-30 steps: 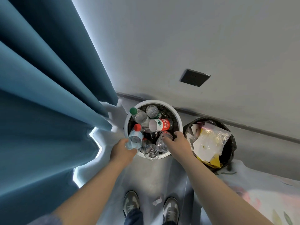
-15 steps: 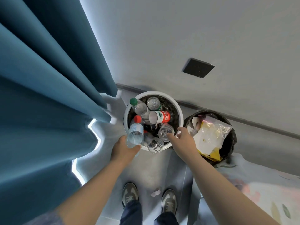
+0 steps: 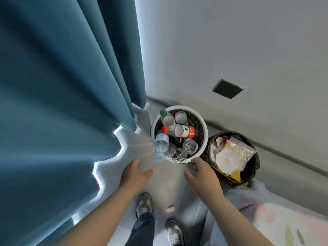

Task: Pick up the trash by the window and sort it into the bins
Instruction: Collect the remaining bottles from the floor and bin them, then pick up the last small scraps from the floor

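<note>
Head view shows both the left hand (image 3: 135,173) and right hand (image 3: 204,173) open and empty below the white bin (image 3: 204,139) full of bottles, so next stoop for the paper scrap (image 3: 170,208) between the shoes, for the black bin (image 3: 255,167).

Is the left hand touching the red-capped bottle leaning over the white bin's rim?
Apart. The head view shows bare floor between the left hand and the red-capped bottle.

bottles (image 3: 177,134) in left bin (image 3: 204,137) | paper (heaped) (image 3: 230,155) in right bin (image 3: 255,167)
</note>
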A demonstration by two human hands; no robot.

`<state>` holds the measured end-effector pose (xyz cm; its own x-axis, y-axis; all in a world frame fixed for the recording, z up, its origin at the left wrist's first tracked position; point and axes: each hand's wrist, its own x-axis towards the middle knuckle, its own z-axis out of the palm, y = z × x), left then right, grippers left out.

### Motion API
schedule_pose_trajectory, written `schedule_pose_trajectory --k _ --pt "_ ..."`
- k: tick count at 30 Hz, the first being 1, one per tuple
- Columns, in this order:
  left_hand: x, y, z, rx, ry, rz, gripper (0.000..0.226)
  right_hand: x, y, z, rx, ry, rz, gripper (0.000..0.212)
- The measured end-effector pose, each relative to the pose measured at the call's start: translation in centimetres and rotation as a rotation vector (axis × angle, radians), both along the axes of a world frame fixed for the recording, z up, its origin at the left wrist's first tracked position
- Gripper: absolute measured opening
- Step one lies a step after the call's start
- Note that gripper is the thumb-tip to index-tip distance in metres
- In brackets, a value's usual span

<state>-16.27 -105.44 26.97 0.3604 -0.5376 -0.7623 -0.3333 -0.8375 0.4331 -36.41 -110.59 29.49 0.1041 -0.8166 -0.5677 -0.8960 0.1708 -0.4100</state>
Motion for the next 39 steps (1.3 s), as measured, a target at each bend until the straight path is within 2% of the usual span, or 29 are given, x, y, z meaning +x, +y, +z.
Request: schedule_pose_trajectory --k 3,11,22,31,39 --pt "-0.1 2.2 0.4 -0.001 -0.006 0.06 0.057 0.3 1.3 0.0 -0.029 0.014 0.134 0.032" --pt "-1.3 9.3 0.0 0.024 -0.01 0.307 0.051 0.5 5.8 -1.2 0.068 0.053 0.522 0.035" --pt "-0.8 24.0 -4.7 0.109 0.091 0.63 0.048 4.0 13.9 -7.7 0.15 0.212 1.069 0.035" --pt "-3.5 34.7 -13.9 0.174 0.116 0.782 0.045 3.4 20.6 -17.0 0.169 0.319 1.148 0.034" --pt "-6.7 37.9 -22.8 0.177 0.107 0.815 0.041 1.1 22.5 -25.8 0.15 0.385 1.08 0.032"
